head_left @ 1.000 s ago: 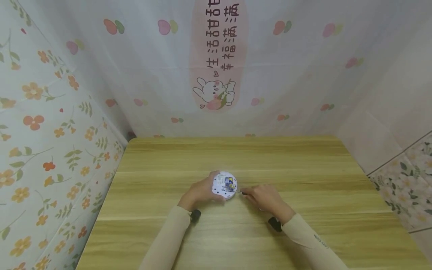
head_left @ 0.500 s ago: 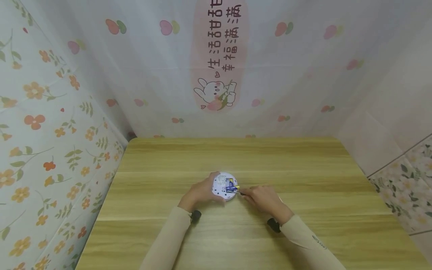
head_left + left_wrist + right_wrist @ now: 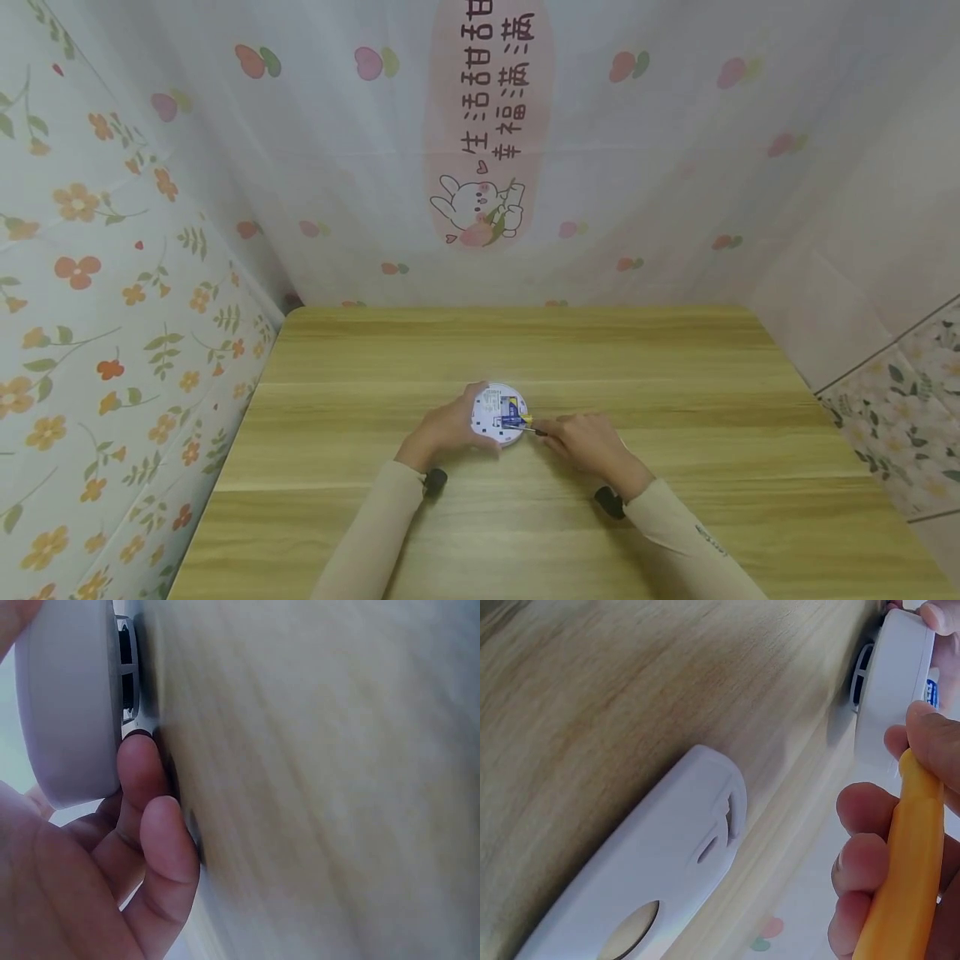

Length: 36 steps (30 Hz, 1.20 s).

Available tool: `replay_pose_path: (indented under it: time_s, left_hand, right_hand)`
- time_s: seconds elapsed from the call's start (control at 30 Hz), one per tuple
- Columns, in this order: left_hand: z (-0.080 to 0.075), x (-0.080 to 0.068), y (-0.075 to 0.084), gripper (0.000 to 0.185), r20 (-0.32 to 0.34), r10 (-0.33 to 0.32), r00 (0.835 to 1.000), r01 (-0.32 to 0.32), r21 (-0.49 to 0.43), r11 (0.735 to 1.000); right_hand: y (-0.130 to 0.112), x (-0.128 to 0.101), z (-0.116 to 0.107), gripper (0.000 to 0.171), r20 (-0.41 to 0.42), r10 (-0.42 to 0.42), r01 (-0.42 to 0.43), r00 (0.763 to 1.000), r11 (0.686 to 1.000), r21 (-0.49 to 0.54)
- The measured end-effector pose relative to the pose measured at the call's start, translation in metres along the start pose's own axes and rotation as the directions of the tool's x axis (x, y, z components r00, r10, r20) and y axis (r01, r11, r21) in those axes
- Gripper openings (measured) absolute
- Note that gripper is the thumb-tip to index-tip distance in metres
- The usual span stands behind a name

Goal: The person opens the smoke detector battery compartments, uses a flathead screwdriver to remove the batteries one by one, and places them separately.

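Observation:
In the head view, a round white smoke detector (image 3: 487,415) lies low over the table with its back facing up. My left hand (image 3: 452,423) grips its left edge, thumb and fingers around the rim. Blue-and-yellow batteries (image 3: 513,410) show in its compartment, one with a yellow end sticking out toward the right rim. My right hand (image 3: 588,442) holds a screwdriver, whose orange handle (image 3: 911,862) fills the right wrist view. The metal shaft (image 3: 521,428) reaches into the compartment; its exact tip contact is too small to tell. A vented dome (image 3: 128,671) shows under the detector.
A white slotted mounting plate (image 3: 641,855) lies on the wooden table (image 3: 675,375) near my right hand, mostly hidden from the head view. Patterned curtains (image 3: 360,167) stand behind the table and along its sides.
A battery has shifted in the compartment, and its yellow end now juts toward the right rim. The right hand has shifted slightly; the left hand keeps its grip.

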<state>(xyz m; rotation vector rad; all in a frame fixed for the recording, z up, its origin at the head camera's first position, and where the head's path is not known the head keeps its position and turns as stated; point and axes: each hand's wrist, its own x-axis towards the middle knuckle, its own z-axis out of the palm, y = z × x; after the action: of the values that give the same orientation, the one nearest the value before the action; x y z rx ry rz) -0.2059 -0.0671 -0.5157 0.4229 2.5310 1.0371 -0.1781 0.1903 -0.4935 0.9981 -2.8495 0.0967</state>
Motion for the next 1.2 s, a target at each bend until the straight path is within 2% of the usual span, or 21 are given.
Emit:
replay_pose_path:
  time_s: [0.73,1.2]
  left_hand:
    - [0.002,0.000,-0.003,0.119,-0.002,-0.006,1.000,0.006,-0.002,1.000]
    - [0.000,0.001,-0.002,0.116,-0.008,0.022,1.000,-0.022,0.007,1.000]
  right_hand:
    - [0.002,-0.004,-0.003,0.027,0.036,0.022,-0.025,0.999,0.996,0.086]
    - [0.005,-0.006,-0.009,0.026,-0.019,0.032,-0.030,0.999,0.991,0.129]
